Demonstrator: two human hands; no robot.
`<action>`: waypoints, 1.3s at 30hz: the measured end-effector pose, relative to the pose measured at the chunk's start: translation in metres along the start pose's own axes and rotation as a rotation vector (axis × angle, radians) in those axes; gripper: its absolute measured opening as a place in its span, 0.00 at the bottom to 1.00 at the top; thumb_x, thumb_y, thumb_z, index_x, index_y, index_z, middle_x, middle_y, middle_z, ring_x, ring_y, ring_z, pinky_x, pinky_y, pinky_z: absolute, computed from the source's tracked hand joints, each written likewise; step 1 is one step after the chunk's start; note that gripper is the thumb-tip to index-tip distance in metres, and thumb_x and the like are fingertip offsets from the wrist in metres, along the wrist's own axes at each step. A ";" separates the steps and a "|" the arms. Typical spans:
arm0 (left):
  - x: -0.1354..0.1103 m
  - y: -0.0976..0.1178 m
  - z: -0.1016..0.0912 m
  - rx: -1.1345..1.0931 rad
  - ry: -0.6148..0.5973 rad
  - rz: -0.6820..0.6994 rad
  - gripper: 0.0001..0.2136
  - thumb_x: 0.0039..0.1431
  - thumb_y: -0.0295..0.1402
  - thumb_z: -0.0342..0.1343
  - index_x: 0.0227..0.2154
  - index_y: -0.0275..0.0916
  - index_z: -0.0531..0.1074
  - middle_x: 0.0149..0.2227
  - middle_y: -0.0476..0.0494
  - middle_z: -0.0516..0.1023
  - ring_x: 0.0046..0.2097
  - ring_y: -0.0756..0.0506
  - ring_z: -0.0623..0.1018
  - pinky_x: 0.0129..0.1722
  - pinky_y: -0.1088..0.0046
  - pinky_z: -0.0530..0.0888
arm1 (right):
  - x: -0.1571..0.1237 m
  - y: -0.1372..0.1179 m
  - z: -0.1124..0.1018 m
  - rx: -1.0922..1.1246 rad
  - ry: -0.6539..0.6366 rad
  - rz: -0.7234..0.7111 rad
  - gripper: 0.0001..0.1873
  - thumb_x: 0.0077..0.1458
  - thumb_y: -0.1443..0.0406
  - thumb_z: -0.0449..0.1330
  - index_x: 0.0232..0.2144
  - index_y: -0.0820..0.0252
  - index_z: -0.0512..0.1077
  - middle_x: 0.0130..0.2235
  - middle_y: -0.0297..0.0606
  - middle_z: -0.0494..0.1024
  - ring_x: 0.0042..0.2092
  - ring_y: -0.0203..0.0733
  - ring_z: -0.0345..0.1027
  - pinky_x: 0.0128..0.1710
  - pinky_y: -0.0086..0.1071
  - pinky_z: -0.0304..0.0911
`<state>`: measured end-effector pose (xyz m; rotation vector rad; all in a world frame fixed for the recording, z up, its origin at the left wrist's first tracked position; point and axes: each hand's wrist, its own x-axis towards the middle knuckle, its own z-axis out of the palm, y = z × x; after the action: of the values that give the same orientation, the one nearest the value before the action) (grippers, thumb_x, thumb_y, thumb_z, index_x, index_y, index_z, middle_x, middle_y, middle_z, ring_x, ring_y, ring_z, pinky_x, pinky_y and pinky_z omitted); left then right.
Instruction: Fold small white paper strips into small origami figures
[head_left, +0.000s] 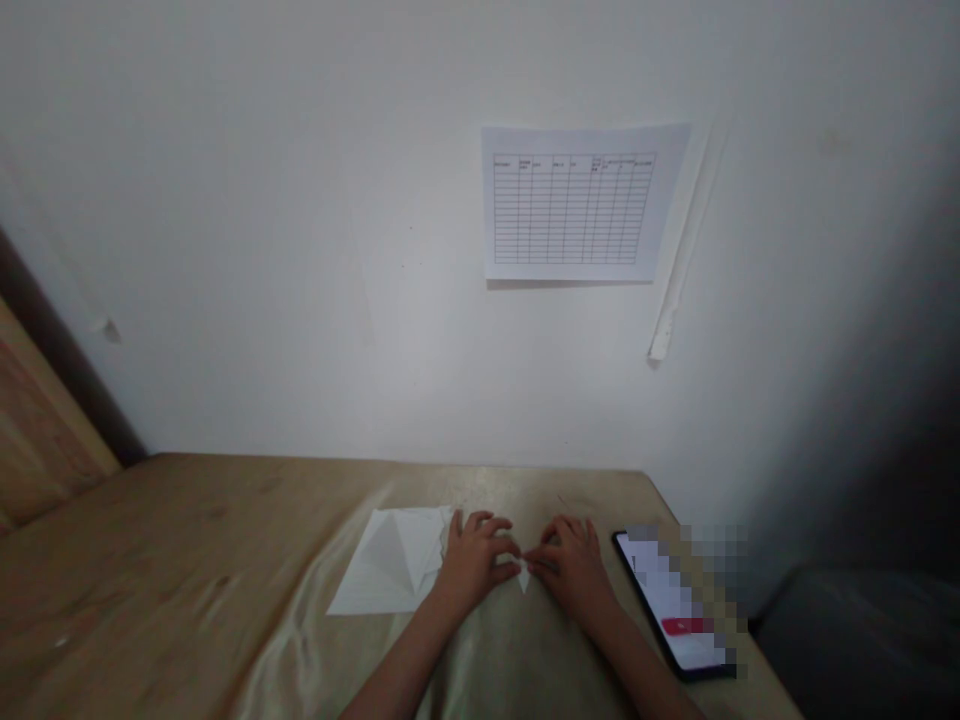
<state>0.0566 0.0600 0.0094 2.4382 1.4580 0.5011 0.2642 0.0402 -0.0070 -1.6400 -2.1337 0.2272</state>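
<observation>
A small white piece of folded paper (523, 578) lies low over the cloth-covered table, its pointed end toward me. My left hand (480, 550) pinches it from the left with thumb and forefinger. From the right, my right hand (571, 562) pinches the same paper, and the fingertips of both hands almost meet. The upper part of the folded paper is hidden behind the fingers. Just left of my left hand lie white paper sheets (375, 570) with a creased, triangular-looking piece on top.
A phone (667, 610) with a lit screen, partly pixelated, lies right of my right hand near the table edge. The table (187, 560) has a wrinkled golden cloth and meets a white wall. A printed grid sheet (574, 210) hangs there. Wooden furniture (45, 420) stands at left.
</observation>
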 end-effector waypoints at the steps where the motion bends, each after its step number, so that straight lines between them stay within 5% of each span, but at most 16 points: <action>1: 0.000 0.000 -0.001 -0.006 0.002 -0.006 0.07 0.57 0.42 0.66 0.39 0.58 0.81 0.58 0.53 0.76 0.64 0.33 0.64 0.67 0.35 0.40 | 0.000 0.000 -0.001 0.006 0.006 0.005 0.06 0.59 0.56 0.65 0.39 0.34 0.81 0.48 0.34 0.76 0.59 0.51 0.61 0.67 0.57 0.34; 26: -0.003 0.003 0.002 -0.032 0.105 -0.068 0.05 0.51 0.42 0.71 0.32 0.54 0.83 0.54 0.52 0.80 0.60 0.35 0.70 0.67 0.36 0.41 | -0.002 -0.002 -0.002 0.038 0.043 0.133 0.04 0.54 0.55 0.69 0.33 0.41 0.83 0.47 0.38 0.78 0.62 0.56 0.59 0.68 0.59 0.32; 39: -0.002 0.000 0.002 -0.134 0.043 -0.125 0.12 0.47 0.40 0.72 0.36 0.52 0.80 0.58 0.49 0.75 0.62 0.35 0.68 0.65 0.39 0.49 | 0.001 0.009 0.009 0.089 0.077 0.108 0.03 0.53 0.57 0.69 0.33 0.43 0.83 0.48 0.37 0.78 0.61 0.54 0.59 0.65 0.53 0.44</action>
<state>0.0567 0.0586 0.0073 2.2307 1.5299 0.6067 0.2681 0.0444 -0.0179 -1.6857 -1.9528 0.2833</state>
